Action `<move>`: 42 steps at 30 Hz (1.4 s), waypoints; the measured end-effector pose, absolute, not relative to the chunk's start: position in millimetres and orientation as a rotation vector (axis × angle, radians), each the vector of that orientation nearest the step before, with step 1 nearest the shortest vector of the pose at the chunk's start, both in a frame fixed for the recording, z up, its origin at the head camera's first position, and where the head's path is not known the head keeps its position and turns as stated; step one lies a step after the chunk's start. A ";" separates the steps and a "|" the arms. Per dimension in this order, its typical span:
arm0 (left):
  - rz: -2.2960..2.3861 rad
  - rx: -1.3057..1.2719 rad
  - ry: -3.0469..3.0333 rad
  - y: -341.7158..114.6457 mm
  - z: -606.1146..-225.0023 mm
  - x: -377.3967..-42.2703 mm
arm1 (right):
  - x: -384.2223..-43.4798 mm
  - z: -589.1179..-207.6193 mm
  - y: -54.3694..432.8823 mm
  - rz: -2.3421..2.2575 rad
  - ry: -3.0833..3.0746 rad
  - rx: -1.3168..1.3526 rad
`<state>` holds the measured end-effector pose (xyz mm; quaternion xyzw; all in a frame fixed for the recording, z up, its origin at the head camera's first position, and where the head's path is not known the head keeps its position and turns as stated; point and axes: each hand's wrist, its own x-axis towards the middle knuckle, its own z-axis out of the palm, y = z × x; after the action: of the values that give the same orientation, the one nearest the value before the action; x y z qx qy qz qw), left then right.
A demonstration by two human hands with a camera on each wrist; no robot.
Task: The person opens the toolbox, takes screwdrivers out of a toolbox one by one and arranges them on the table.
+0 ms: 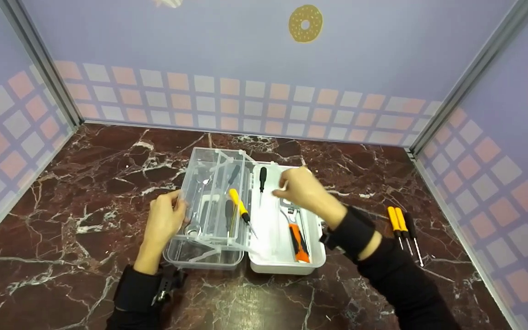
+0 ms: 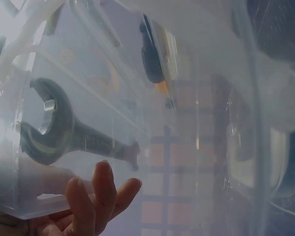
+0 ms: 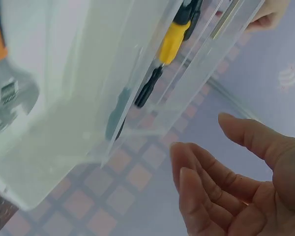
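A toolbox stands open, its white base [image 1: 268, 250] on the right and clear folding trays [image 1: 195, 172] on the left. My left hand [image 1: 165, 217] grips the left side of the clear tray, by an open-ended wrench [image 2: 54, 123] lying inside. Over the far part of the base hovers my right hand [image 1: 305, 188], thumb and fingers apart with nothing between them, as the right wrist view shows. An orange-handled adjustable wrench [image 1: 298, 243] lies in the base. A yellow-and-black screwdriver [image 1: 239, 204] slants at the tray's right side. Near the hinge side is a black-handled screwdriver [image 1: 263, 176].
On the dark marbled table to the right lie two yellow-handled screwdrivers [image 1: 397, 220] and a black-handled screwdriver [image 1: 410, 227]. Beneath the trays sits the clear lid [image 1: 200, 263]. Patterned panels [image 1: 264, 105] wall the table at the back and both sides.
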<state>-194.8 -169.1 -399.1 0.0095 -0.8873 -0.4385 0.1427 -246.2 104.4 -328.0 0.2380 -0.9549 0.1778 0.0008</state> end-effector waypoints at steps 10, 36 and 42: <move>-1.272 0.028 -2.551 -169.0 -398.9 -194.6 | -238.5 -347.1 67.7 0.498 -3.053 0.888; -1.240 0.035 -2.545 -169.3 -399.8 -195.0 | -231.4 -384.7 42.6 0.242 -3.035 0.875; -1.229 0.028 -2.540 -169.0 -399.7 -195.3 | -231.9 -385.8 44.5 0.293 -2.988 0.894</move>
<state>-195.3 -169.0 -399.7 0.0097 -0.8886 -0.4301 0.1591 -231.9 44.5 -385.8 0.2853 -0.9539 0.0934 0.0045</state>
